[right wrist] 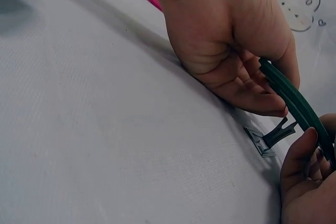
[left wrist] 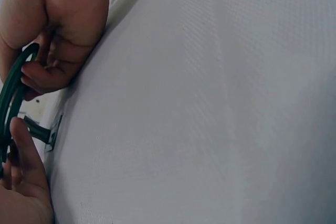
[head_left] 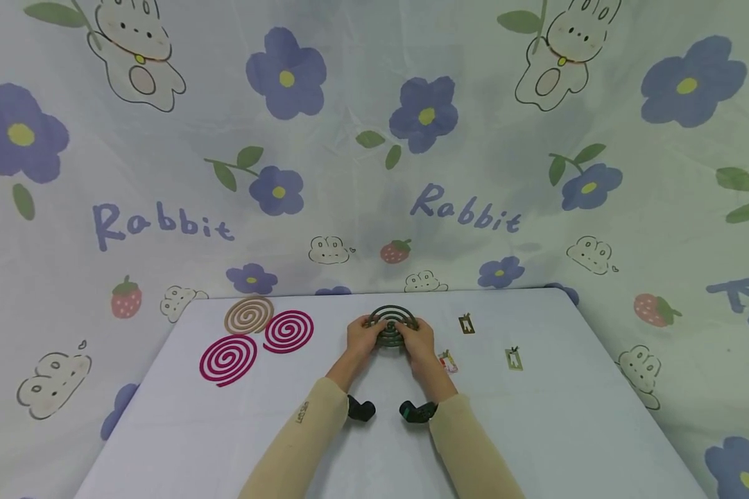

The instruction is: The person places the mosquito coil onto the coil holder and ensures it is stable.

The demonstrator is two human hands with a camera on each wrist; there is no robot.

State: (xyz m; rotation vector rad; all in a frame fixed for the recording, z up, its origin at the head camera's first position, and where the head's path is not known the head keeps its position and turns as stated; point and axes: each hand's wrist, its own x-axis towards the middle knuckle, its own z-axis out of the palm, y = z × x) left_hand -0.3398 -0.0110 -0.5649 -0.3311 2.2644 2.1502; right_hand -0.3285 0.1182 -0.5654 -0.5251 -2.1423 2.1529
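A dark green mosquito coil [head_left: 391, 326] is held above the white table between both hands. The left hand [head_left: 363, 337] grips its left side, the right hand [head_left: 419, 339] its right side, thumbs on the near face. In the right wrist view, the left hand [right wrist: 231, 40] pinches the coil's edge [right wrist: 294, 95] between thumb and curled fingers. Close beneath the coil is a small metal stand [right wrist: 268, 137], base toward the tabletop and forked post pointing up. The left wrist view shows this stand [left wrist: 44, 132] between the right hand [left wrist: 63, 30] and the left hand [left wrist: 26, 182].
Left on the table [head_left: 568, 430] lie a tan coil [head_left: 250, 315] and two magenta coils [head_left: 289, 331]. To the right are a brown metal stand [head_left: 467, 324], a pale green one [head_left: 514, 358] and a red-and-white one [head_left: 448, 361], close by the right wrist. A patterned cloth [head_left: 349, 173] hangs behind.
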